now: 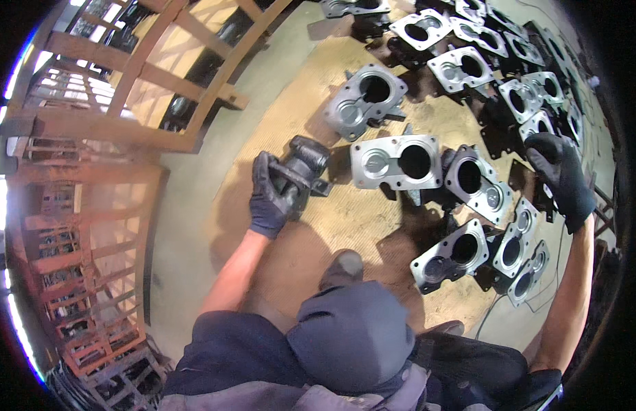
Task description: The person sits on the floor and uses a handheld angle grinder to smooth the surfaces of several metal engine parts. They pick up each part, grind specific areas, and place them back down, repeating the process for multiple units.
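Head view, and on the left stand orange-brown slatted frames (105, 132), with my gloved left hand (268, 198) to the right of them, its fingers curled around a dark metal casting (306, 163) over the left part of a tan ribbed sheet (321, 229), though I cannot tell whether the part rests on it. Just right of that casting lies a silver-faced casting (395, 163), and others like it crowd the middle, far and right. At the right my gloved right hand (556, 168) is bent over, near another flanged casting (537, 123); I cannot tell whether its fingers grip anything.
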Demonstrator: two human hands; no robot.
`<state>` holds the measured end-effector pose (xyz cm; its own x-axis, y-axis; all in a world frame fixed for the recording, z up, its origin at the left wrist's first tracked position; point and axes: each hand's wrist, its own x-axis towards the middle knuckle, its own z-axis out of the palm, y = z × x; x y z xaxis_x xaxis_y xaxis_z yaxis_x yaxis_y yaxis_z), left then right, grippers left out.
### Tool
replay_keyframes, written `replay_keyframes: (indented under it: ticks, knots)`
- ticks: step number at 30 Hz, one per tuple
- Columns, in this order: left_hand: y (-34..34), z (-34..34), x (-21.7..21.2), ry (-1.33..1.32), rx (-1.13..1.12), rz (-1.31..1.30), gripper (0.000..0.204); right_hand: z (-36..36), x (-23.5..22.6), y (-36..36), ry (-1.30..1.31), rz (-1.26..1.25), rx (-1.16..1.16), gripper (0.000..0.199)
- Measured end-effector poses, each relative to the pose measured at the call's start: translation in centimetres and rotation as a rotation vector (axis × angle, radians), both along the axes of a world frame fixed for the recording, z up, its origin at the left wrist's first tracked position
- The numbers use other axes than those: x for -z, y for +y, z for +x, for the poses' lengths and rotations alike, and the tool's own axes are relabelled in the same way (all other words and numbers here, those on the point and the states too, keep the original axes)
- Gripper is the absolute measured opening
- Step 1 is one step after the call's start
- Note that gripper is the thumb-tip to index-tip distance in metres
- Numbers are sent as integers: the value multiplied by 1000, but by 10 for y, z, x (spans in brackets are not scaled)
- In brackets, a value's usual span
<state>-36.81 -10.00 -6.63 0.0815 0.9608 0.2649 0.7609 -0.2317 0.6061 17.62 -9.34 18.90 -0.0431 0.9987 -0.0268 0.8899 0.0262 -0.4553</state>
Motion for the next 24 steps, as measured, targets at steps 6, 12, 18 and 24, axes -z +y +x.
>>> replay_keyframes:
  ticks: [6,12,18,24]
  knots:
    - [71,-2,-15,30,-31,-193,53,52,-12,-25,49,-36,111,27]
    - [110,86,-155,680,97,-708,55,115,-16,-94,-9,-66,330,30]
    - [134,45,-63,419,69,-416,60,168,-21,-220,-29,-174,673,33]
    - [164,-6,-3,292,154,-618,60,196,-10,-263,-153,-230,764,41]
